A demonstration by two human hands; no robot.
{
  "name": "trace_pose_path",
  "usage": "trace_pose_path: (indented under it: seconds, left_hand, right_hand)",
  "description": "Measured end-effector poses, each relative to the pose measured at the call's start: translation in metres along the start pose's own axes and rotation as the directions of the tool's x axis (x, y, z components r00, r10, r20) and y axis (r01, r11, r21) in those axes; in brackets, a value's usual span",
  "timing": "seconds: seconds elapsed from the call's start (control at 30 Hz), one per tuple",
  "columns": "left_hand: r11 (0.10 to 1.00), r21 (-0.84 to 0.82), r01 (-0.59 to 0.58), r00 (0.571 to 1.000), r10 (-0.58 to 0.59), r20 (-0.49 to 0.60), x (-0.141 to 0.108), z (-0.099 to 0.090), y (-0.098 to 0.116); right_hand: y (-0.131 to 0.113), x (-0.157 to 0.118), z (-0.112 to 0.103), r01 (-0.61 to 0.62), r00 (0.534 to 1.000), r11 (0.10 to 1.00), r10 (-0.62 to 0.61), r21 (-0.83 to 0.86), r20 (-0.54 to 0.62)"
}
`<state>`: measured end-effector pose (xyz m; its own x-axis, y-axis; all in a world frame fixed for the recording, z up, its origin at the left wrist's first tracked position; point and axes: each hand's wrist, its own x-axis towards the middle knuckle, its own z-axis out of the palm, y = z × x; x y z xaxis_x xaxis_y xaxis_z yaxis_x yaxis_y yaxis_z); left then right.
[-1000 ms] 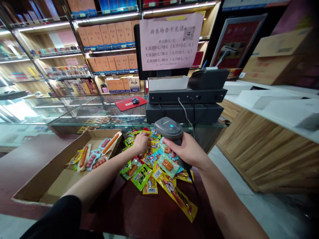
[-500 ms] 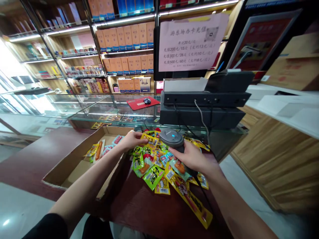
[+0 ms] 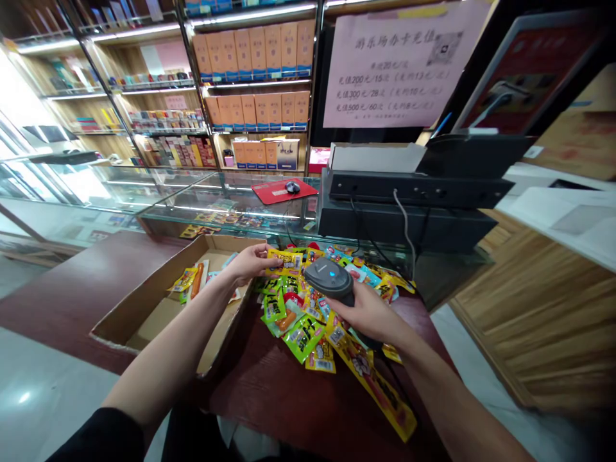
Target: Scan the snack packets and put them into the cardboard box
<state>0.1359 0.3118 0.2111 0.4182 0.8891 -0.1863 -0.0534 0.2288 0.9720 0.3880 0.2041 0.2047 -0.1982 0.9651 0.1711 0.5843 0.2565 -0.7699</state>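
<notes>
Left hand: bare left hand [image 3: 250, 262], fingers pinched together on the left end of a packet; most of its face is uncovered.
Held packet: small, shiny yellow plastic packet [image 3: 287, 261] with dark print, raised over the rear left of the heap, left of the scanner head; whether its code faces the scanner cannot be told.
Right hand: bare right hand [image 3: 368, 311], closed around the scanner handle, thumb up near the head.
Scanner: dark grey plastic handheld scanner [image 3: 330, 277], rounded head, blue light lit; window hidden from view.
Heap: loose pile of green, yellow and blue plastic snack packets [image 3: 304, 337] on a dark red tabletop [image 3: 269, 391], partly under the scanner.
Box: shallow open brown cardboard box [image 3: 153, 317], left of the heap, a few packets inside, left forearm across it.
Good handling, judged: grip the packet by its edge only; pull the film flat so glare and creases spare the code; turn the code squarely to the window; hold both hands steady, clear of other codes beneath.
</notes>
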Motion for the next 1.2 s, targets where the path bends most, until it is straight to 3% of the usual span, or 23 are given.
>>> trace_pose_path:
  seconds: [0.3, 0.97, 1.2]
  left_hand:
    - [0.999, 0.047, 0.015, 1.0, -0.015, -0.001, -0.0032, 0.0074, -0.0013]
    - [0.999, 0.03, 0.022, 1.0, -0.023, 0.007, 0.0019, 0.0034, -0.007]
    - [0.999, 0.03, 0.011, 1.0, -0.012, 0.022, 0.0041, 0.0002, -0.01]
  right_hand:
    - [-0.0099, -0.0056, -0.001, -0.098, 0.994, 0.995, 0.099, -0.035, 0.04]
    - [-0.0069, -0.0057, -0.0006, -0.069, 0.998, 0.992, 0.069, -0.107, 0.003]
    - [-0.0103, -0.0041, -0.0022, 0.011, 1.0, 1.0, -0.011, 0.015, -0.01]
